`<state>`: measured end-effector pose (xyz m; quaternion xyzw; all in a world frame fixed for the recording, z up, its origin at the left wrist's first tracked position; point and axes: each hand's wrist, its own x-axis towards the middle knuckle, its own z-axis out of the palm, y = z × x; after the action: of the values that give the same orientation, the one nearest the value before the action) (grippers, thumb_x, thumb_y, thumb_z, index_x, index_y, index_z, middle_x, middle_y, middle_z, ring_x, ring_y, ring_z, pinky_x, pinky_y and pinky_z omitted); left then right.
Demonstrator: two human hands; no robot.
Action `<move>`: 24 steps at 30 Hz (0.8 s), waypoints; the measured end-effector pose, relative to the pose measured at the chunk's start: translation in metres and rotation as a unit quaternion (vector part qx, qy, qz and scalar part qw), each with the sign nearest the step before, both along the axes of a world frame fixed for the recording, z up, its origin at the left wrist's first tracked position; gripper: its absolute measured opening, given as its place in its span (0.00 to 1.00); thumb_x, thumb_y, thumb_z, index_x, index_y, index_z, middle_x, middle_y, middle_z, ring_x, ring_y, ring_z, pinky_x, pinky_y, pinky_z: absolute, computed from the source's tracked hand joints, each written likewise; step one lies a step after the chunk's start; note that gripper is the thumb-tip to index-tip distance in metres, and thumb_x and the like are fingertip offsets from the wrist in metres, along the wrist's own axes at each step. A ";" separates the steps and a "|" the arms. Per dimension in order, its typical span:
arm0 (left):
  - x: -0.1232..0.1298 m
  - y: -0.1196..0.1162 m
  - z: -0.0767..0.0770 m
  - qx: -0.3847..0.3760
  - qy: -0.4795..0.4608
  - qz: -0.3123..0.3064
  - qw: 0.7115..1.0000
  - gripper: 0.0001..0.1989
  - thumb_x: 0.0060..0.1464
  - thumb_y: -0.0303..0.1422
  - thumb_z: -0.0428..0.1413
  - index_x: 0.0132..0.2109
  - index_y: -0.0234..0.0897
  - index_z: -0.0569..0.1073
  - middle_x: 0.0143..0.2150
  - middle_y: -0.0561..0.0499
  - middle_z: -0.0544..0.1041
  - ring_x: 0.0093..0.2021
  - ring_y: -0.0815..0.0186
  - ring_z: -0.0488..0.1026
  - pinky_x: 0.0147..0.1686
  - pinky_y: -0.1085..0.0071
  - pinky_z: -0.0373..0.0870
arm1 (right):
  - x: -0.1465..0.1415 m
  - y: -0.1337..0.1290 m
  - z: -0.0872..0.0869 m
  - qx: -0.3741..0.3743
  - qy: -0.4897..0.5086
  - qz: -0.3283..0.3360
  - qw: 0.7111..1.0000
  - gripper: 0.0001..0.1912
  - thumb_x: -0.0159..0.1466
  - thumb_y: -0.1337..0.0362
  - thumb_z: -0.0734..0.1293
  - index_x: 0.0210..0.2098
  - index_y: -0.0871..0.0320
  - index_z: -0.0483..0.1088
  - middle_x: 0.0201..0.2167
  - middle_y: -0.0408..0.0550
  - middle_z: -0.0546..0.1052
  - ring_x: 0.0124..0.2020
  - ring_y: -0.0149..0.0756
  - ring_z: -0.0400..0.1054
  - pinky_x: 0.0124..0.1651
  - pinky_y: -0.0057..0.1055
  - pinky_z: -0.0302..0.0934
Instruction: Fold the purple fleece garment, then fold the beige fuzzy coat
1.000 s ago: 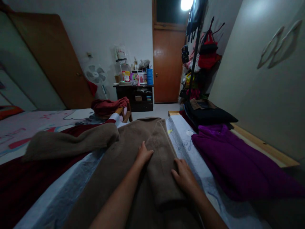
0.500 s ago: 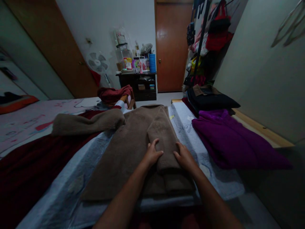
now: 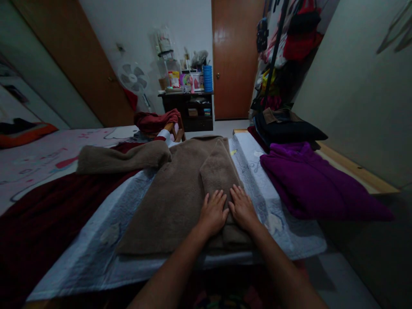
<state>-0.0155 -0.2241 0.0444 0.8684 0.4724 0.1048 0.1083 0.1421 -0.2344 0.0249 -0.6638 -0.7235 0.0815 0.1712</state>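
A brown fleecy coat (image 3: 167, 206) lies spread on the quilted bed cover (image 3: 135, 272). Its right-hand sleeve is folded inward over the body, while the left sleeve (image 3: 122, 158) stretches out sideways across a dark red cloth (image 3: 64, 214). My left hand (image 3: 213, 212) rests flat on the folded sleeve, fingers spread. Beside it, my right hand (image 3: 243, 208) presses on the same sleeve near the coat's right edge, also flat with fingers apart. The two thumbs almost meet. The sleeve's cuff end is partly hidden under my hands and wrists.
A folded purple garment (image 3: 318, 184) lies at the right, with a pile of dark clothes (image 3: 289, 131) behind it. Red cloth (image 3: 157, 120) drapes over a wooden chair at the far end. Beyond stand a fan (image 3: 132, 77), a dark cabinet (image 3: 174, 105) and a door (image 3: 236, 60).
Both hands have gone from holding the folded sleeve's two sides to lying flat on top of it, closer together. The coat keeps its layout; the view has shifted slightly.
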 end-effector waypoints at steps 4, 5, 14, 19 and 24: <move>-0.002 0.001 -0.007 0.016 0.026 -0.004 1.000 0.27 0.63 0.41 0.43 0.67 0.39 0.57 0.70 0.47 0.54 0.70 0.59 0.49 0.67 0.52 0.43 | 0.001 -0.003 -0.002 0.001 -0.027 0.007 1.000 0.29 0.67 0.61 0.55 0.66 0.62 0.55 0.69 0.50 0.50 0.70 0.43 0.41 0.67 0.45 0.40; -0.002 0.002 -0.009 0.019 0.029 -0.005 0.999 0.27 0.64 0.41 0.43 0.67 0.39 0.57 0.70 0.47 0.54 0.70 0.60 0.49 0.67 0.52 0.43 | 0.002 -0.003 -0.001 -0.001 -0.031 0.007 0.999 0.29 0.67 0.61 0.55 0.66 0.62 0.55 0.70 0.50 0.50 0.70 0.43 0.41 0.67 0.45 0.40; -0.006 0.004 -0.018 0.024 0.000 -0.011 1.000 0.28 0.63 0.41 0.45 0.67 0.38 0.57 0.70 0.46 0.54 0.70 0.59 0.49 0.67 0.50 0.43 | 0.001 -0.001 -0.005 -0.004 -0.039 -0.009 0.999 0.30 0.67 0.59 0.57 0.66 0.61 0.54 0.70 0.55 0.47 0.70 0.45 0.39 0.67 0.44 0.41; -0.011 0.000 -0.017 0.022 -0.031 -0.025 0.999 0.27 0.61 0.37 0.48 0.66 0.39 0.58 0.70 0.46 0.55 0.69 0.59 0.49 0.67 0.49 0.42 | 0.001 -0.001 -0.006 0.000 -0.035 -0.010 0.999 0.30 0.66 0.60 0.58 0.66 0.62 0.54 0.70 0.55 0.48 0.70 0.46 0.40 0.67 0.45 0.42; -0.013 0.000 -0.013 -0.002 -0.075 -0.028 0.997 0.25 0.60 0.36 0.50 0.64 0.40 0.61 0.68 0.45 0.58 0.69 0.58 0.50 0.66 0.47 0.40 | 0.003 0.001 -0.010 0.010 -0.003 -0.001 1.000 0.29 0.66 0.60 0.58 0.65 0.61 0.56 0.70 0.55 0.49 0.70 0.45 0.41 0.67 0.46 0.43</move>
<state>-0.0284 -0.2238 0.0312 0.8708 0.4388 0.1653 0.1480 0.1453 -0.2336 0.0153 -0.6628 -0.7242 0.0720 0.1762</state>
